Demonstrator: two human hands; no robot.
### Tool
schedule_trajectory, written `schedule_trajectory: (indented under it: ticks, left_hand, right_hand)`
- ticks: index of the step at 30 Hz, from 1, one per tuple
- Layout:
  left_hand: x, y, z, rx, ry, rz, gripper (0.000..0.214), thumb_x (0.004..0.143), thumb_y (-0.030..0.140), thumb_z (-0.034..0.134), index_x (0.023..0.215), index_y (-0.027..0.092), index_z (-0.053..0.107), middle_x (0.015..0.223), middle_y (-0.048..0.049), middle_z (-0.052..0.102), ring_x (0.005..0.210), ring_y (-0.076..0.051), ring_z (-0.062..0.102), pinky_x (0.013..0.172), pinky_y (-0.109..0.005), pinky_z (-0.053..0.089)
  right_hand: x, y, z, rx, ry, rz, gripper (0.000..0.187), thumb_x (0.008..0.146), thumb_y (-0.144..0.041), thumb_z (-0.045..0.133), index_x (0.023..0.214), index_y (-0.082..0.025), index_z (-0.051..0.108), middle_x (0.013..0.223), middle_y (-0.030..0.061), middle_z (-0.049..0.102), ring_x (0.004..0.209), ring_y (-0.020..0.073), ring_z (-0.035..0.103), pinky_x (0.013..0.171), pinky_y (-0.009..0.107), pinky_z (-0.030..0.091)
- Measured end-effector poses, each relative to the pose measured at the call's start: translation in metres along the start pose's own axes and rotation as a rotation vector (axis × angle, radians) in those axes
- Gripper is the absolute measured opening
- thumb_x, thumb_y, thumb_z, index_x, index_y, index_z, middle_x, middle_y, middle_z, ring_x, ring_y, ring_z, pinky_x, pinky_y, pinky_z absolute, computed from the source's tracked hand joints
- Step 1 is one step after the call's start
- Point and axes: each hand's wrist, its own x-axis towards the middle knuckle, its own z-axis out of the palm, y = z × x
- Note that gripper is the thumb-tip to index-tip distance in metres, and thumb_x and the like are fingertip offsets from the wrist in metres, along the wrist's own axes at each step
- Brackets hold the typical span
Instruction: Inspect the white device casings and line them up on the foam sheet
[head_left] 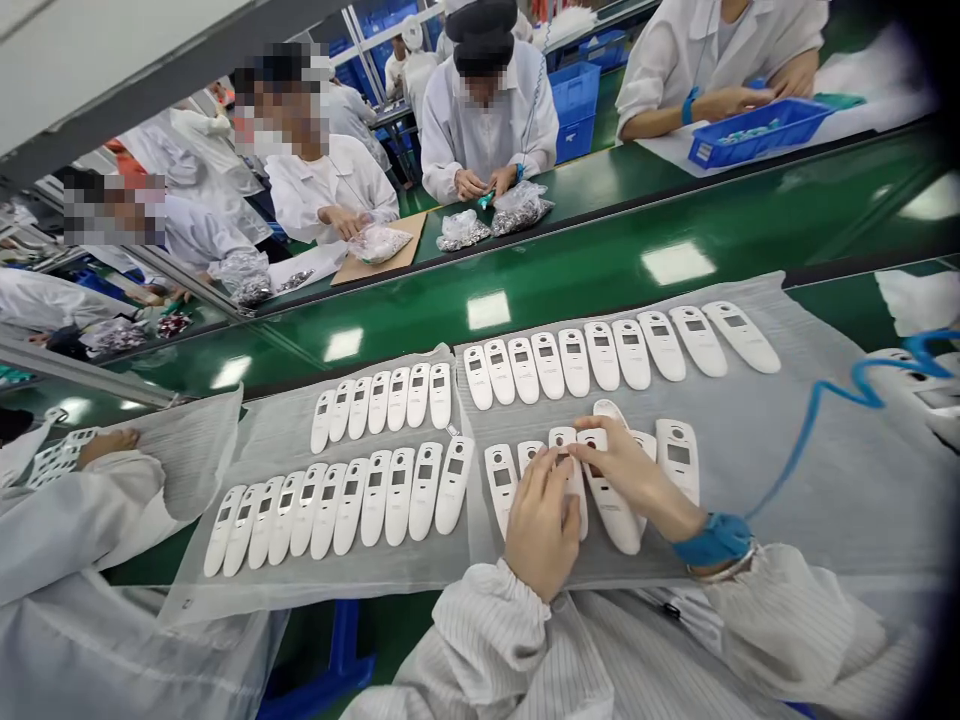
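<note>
White handheld device casings, each with a small dark window and a round hole, lie in rows on a sheet. My left hand [544, 525] is closed over one casing [577, 488] in the near row, fingers bent across its upper part. My right hand [634, 470] comes in from the right with a blue wrist strap [716, 541]; its thumb and fingertips pinch at the top end of the same casing. Under the right palm lies another casing [616, 515]. To the right rests a larger-looking casing [678, 458]. My fingers hide the exact contact.
Rows of casings [397, 495] continue left on the translucent foam sheet [810, 440]. A coiled blue cord [814, 410] runs from the strap to the right. Beyond the green conveyor [570, 280], co-workers handle parts beside plastic bags [521, 207] and a blue tray [757, 130]. A neighbour's sleeve [112, 500] is at left.
</note>
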Motion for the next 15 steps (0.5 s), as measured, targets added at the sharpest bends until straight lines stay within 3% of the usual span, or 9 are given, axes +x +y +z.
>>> schedule_trajectory:
  ticks: [3, 5, 11, 15]
  left_hand:
    - [-0.001, -0.001, 0.008, 0.091, -0.110, 0.072, 0.055, 0.089, 0.019, 0.042, 0.143, 0.015, 0.030, 0.151, -0.0115, 0.029, 0.142, -0.025, 0.018, 0.115, -0.048, 0.027]
    - [-0.002, -0.001, 0.011, 0.147, -0.149, 0.119, 0.060, 0.089, 0.022, 0.045, 0.145, 0.013, 0.026, 0.153, -0.0133, 0.022, 0.143, -0.027, 0.012, 0.116, -0.051, 0.023]
    - [0.001, 0.007, 0.016, 0.238, -0.227, 0.296, 0.052, 0.091, 0.028, 0.042, 0.142, 0.020, 0.033, 0.153, -0.0139, 0.021, 0.144, -0.030, 0.005, 0.113, -0.057, 0.021]
    - [0.006, 0.007, 0.030, 0.292, -0.213, 0.299, 0.062, 0.089, 0.046, 0.046, 0.143, 0.019, 0.031, 0.153, -0.0189, 0.018, 0.142, -0.035, 0.004, 0.111, -0.060, 0.021]
  right_hand:
    - [-0.003, 0.003, 0.002, -0.041, 0.053, -0.070, 0.042, 0.080, -0.041, 0.058, 0.115, -0.020, 0.046, 0.125, 0.0091, 0.053, 0.119, 0.0246, 0.048, 0.103, 0.042, 0.038]
    - [-0.004, 0.003, -0.006, -0.113, 0.054, -0.149, 0.045, 0.083, -0.043, 0.052, 0.120, -0.019, 0.046, 0.129, 0.0098, 0.050, 0.123, 0.0242, 0.044, 0.107, 0.041, 0.032]
    - [0.000, 0.017, -0.060, -0.690, 0.195, -0.348, 0.038, 0.089, -0.043, 0.039, 0.113, -0.018, 0.055, 0.122, 0.0109, 0.055, 0.114, 0.0305, 0.048, 0.094, 0.045, 0.040]
    - [0.003, 0.029, -0.067, -0.882, 0.170, -0.351, 0.046, 0.089, -0.045, 0.041, 0.121, -0.013, 0.051, 0.111, 0.0135, 0.062, 0.110, 0.0341, 0.049, 0.089, 0.045, 0.043]
